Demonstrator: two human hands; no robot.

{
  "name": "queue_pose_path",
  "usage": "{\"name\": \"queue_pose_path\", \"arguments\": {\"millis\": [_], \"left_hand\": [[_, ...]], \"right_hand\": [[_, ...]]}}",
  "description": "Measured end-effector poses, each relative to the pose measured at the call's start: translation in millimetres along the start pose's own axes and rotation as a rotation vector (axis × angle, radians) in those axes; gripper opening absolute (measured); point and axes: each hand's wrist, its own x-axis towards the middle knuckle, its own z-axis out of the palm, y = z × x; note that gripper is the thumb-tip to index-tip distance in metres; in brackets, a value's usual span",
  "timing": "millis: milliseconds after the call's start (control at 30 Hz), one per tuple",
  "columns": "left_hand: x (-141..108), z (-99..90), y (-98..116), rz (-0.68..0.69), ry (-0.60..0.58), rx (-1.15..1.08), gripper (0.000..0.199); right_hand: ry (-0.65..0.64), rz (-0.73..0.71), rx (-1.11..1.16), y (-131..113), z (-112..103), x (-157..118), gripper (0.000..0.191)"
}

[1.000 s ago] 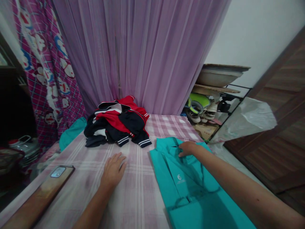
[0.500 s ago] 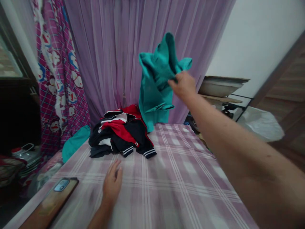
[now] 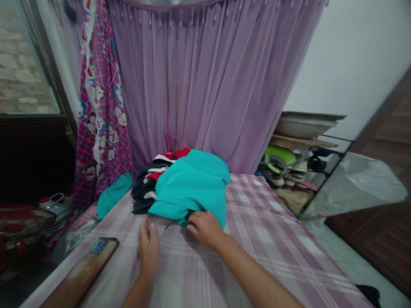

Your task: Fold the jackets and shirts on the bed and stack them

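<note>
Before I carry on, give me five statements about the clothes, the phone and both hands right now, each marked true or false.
1. The teal garment covers part of the red and navy clothing. True.
2. The phone lies with its camera side up. True.
3. The phone is to the right of both hands. False: it is left of the left hand.
4. The right hand is at the near edge of the teal garment. True.
5. The left hand is wrapped around the phone. False: its fingers are extended, off the phone.
</note>
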Motion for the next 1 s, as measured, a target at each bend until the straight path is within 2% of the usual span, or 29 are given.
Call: {"name": "queue_pose_path", "arguments": {"millis": [100,200,400,533,633,800,933,1000], "left_hand": [[1,0.3,0,0.001,-0.009,-0.007,0.056],[1,1.7,-2,-0.017,0.001,-0.008,0.055],[3,4.1,-4,0.031,-0.008,0.048,0.054],[3,7.1,0,0.040,-0.004,0.081,0.053],[2,8.5,7,0.017,-0.041,0.048,0.050],[5,4.3,18,-0.089,-0.099,-0.055,0.045],[19,-12.2,26,-0.212,-0.103,-0.080,0.043],[27,-23.6,32,-0.267,-0.119,-0.084,0.049]], "right_hand": [[0.042,0.046,0.062,12,10,-36,0.027],[0.132,0.142,0.153,35,23,-80,0.034],[0.417,0.433,0.345,91,56,-176,0.041],[0.560,0.566,0.429,108,67,-219,0.041],[0.625,0.628,0.487,107,66,-231,0.043],[0.639,0.618,0.528,96,56,-228,0.041],[0.625,0.601,0.518,93,51,-226,0.042],[0.628,0.598,0.513,93,51,-227,0.043]]}}
